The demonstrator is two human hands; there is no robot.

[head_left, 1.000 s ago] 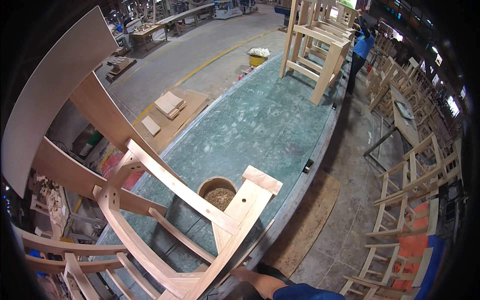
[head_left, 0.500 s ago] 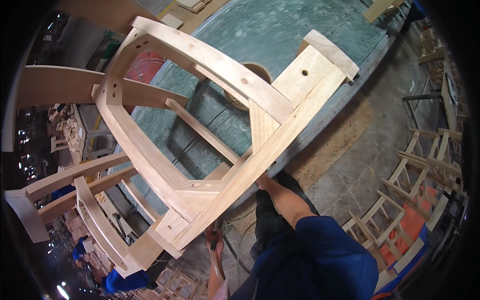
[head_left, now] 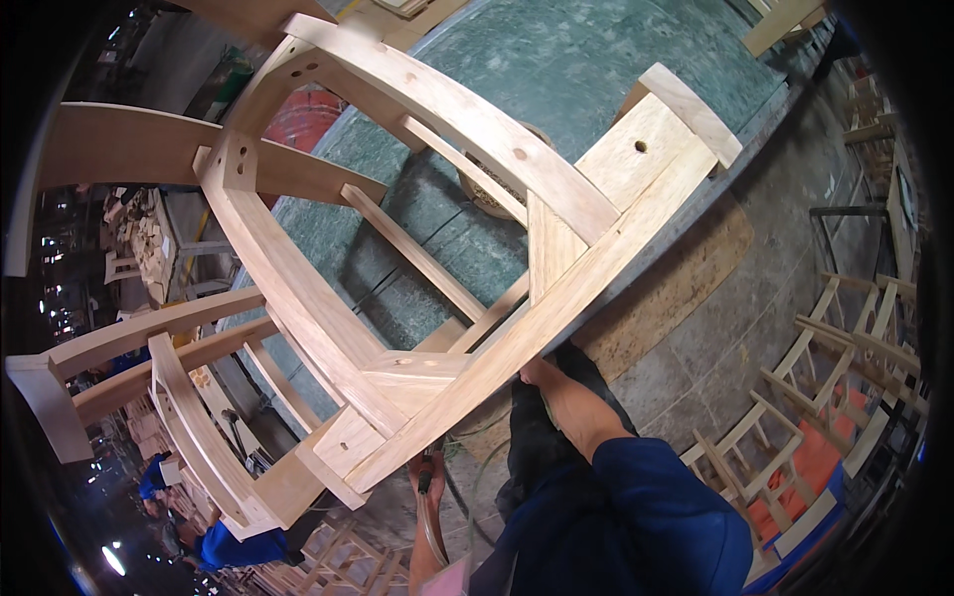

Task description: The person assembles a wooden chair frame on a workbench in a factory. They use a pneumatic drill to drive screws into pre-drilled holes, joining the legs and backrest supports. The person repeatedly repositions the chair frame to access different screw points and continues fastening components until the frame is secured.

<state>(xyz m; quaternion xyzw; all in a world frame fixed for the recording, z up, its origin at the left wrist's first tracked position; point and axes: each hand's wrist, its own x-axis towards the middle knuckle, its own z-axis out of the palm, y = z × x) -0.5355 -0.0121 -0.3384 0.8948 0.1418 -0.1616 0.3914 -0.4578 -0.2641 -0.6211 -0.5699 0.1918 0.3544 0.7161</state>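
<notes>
A pale wooden chair frame (head_left: pixel 467 288) with curved rails and drilled holes lies tilted on the green table (head_left: pixel 596 60), its near end sticking out over the edge. My right hand (head_left: pixel 540 373), on a blue-sleeved arm, grips the underside of the frame's long side rail; its fingers are mostly hidden by the wood. Lower down, below the frame's near corner, my left hand (head_left: pixel 425 477) holds a dark hand tool (head_left: pixel 429 475) with a clear hose (head_left: pixel 433 536) hanging from it.
A round tub (head_left: pixel 497 194) of light material stands on the table behind the frame. More curved wooden frames (head_left: pixel 169 397) stack at the left. A plywood sheet (head_left: pixel 676 288) lies on the floor. Chair frames (head_left: pixel 845 338) crowd the right. Another person in blue (head_left: pixel 234 548) bends at lower left.
My view has dropped from across the table down to the near edge. The frame now fills the picture, and my right arm and tool-holding left hand have come into sight beneath it.
</notes>
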